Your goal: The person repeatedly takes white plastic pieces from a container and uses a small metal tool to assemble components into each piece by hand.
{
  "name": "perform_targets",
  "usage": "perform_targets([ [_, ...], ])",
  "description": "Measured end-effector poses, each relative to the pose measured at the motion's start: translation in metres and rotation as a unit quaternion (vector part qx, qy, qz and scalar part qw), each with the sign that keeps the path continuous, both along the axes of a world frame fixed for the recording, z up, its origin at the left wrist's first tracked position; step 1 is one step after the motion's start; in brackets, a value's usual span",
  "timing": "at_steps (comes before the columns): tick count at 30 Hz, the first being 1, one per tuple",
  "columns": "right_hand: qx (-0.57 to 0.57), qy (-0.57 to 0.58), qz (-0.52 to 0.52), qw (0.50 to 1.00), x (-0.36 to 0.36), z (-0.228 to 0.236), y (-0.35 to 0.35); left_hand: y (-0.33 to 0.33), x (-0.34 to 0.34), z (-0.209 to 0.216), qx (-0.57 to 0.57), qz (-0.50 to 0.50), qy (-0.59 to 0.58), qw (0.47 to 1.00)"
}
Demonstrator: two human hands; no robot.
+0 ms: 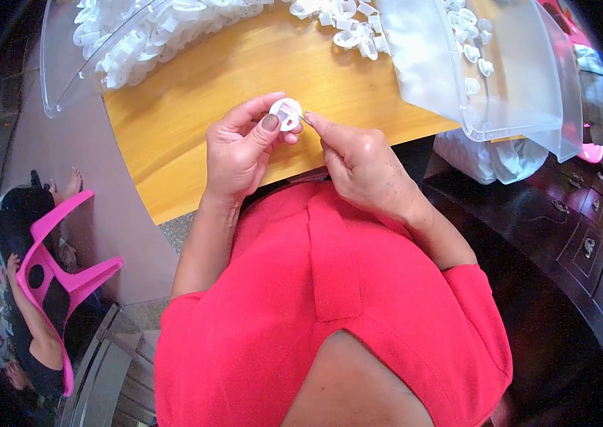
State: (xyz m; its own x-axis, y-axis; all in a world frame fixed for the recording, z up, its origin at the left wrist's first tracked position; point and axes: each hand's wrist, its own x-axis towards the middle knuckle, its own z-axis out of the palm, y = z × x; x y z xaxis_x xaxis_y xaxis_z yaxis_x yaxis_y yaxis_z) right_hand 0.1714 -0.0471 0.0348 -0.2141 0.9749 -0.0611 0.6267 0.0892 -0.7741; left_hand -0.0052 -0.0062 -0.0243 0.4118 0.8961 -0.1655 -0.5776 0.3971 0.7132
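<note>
My left hand (241, 146) pinches a small round white plastic piece (287, 114) between thumb and fingers, above the near edge of the table. The piece has a square opening and a smaller slot in its face. To its right, my right hand (369, 160) is closed, its index finger stretched along a thin, dark, pointed tool (306, 121). The tool's tip meets or nearly meets the right rim of the piece. Its handle is hidden in my palm, so its exact kind does not show.
A clear bin (51, 78) of white plastic pieces stands at the far left of the wooden table (173, 135). Loose pieces (358, 35) lie at the back. At right stands another clear bin (508, 124) with fewer pieces. A person sits on a pink chair (49, 263) at left; dark drawers (572, 235) stand right.
</note>
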Motion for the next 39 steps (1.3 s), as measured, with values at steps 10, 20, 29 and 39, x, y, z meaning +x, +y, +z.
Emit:
perform_targets([
  [10,0.005,-0.099,0.03,0.995,0.0,-0.002,0.0,0.002,-0.002,-0.004,-0.012,-0.022,-0.006,1.0],
  [20,0.052,-0.105,0.043,0.992,0.001,-0.007,0.001,0.001,-0.001,-0.004,-0.004,-0.019,0.004,1.0],
  [29,0.014,-0.139,0.06,0.988,0.001,-0.002,0.001,0.002,0.0,-0.006,0.046,-0.041,0.044,0.997],
  [39,-0.049,-0.244,0.173,0.953,0.005,0.017,0.011,0.0,0.0,-0.006,0.122,-0.055,0.082,0.988],
])
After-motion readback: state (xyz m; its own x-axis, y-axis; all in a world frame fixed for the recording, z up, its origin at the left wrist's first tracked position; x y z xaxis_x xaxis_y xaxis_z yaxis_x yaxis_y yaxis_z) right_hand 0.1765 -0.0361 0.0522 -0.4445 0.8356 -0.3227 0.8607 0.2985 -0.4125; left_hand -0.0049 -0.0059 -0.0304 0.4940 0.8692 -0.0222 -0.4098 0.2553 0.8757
